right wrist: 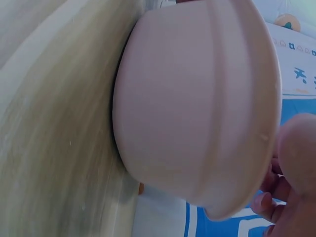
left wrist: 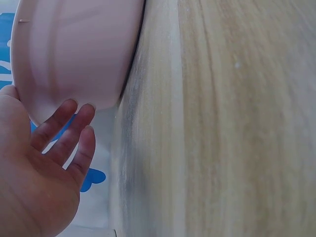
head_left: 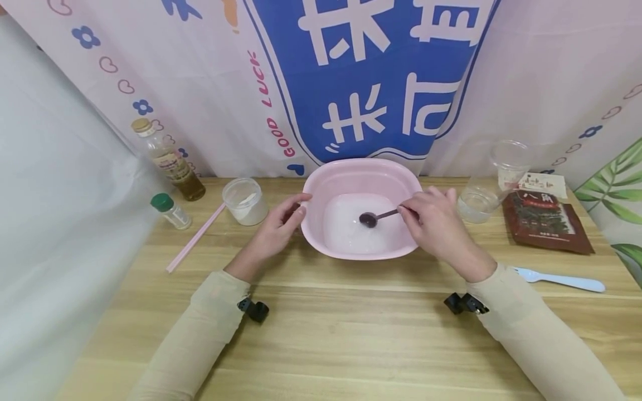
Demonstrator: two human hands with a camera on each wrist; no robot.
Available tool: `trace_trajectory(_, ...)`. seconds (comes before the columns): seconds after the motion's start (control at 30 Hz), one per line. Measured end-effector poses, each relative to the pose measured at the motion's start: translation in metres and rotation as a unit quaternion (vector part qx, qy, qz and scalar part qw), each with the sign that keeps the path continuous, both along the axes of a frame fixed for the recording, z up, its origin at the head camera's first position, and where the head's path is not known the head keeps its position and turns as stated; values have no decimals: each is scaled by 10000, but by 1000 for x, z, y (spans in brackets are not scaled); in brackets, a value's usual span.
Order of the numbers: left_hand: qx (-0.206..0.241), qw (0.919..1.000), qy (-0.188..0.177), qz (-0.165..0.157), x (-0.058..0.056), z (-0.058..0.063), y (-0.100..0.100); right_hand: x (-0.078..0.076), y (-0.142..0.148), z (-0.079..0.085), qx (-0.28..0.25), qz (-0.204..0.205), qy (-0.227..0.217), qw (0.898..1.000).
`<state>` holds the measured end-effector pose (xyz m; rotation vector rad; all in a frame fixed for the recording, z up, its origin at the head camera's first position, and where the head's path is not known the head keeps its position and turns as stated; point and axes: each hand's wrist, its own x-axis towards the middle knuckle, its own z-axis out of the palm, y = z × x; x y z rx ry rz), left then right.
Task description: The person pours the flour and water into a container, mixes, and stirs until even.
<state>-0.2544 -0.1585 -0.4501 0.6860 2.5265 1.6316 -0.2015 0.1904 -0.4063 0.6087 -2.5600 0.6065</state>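
Observation:
A pink basin [head_left: 361, 256] stands on the table with white contents [head_left: 351, 236] over its bottom. My right hand [head_left: 441, 225] pinches the handle of a small dark brown spoon [head_left: 368, 220]. The spoon's bowl is over the white contents, near the middle of the basin. At the basin's left side, my left hand [head_left: 273, 231] touches the rim with thumb and forefinger. In the left wrist view its other fingers [left wrist: 64, 140] stay loosely extended by the outer wall. The right wrist view shows the basin's outside; the spoon is hidden there.
On the left are a cork-coloured-capped bottle [head_left: 175, 170], a green-capped shaker [head_left: 171, 211], pink chopsticks [head_left: 195, 238] and a clear jar with white powder [head_left: 246, 203]. Right of the basin are clear plastic cups [head_left: 476, 206], a brown packet [head_left: 544, 223] and a light blue fork [head_left: 567, 280]. A printed cloth [head_left: 215, 111] hangs behind.

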Motion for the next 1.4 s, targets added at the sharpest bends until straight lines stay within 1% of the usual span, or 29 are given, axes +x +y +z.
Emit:
trace_trajectory(0.1,-19,10000,-28,-5,0,0,0,0,4,1,-2,-67,34,10000)
trace_trajectory(0.2,-16,10000,-44,-18,0,1,0,1,7,2,12,26,21,10000)
trace_trajectory(0.33,-35,10000,-28,-5,0,2,1,2,3,2,-60,410,-166,9990)
trace_trajectory(0.5,-85,10000,-3,12,1,1,0,5,-7,-1,-227,942,-437,9943)
trace_trajectory(0.6,-70,10000,-18,8,1,1,0,4,-13,-2,-181,1057,-406,9934)
trace_trajectory(0.7,-48,10000,6,16,2,0,0,4,-15,-1,14,896,-303,9955)
trace_trajectory(0.83,-31,10000,66,41,1,-1,-1,1,-11,4,363,413,-153,9984)
trace_trajectory(0.97,-20,9999,90,47,0,-2,-1,-2,0,7,613,-10,63,9981)
trace_trajectory(1.03,-13,9999,89,44,0,-3,-2,-2,6,8,668,-100,202,9975)
trace_trajectory(1.1,-12,10000,88,40,0,-3,-2,-2,10,10,697,-94,324,9970)
trace_trajectory(1.2,-19,10000,73,41,0,-2,-1,-1,15,12,709,106,382,9967)
trace_trajectory(1.3,-35,10000,67,51,0,-1,-1,1,14,15,695,499,30,9963)
trace_trajectory(1.4,-50,9999,67,77,0,-1,0,2,7,15,615,899,-407,9932)
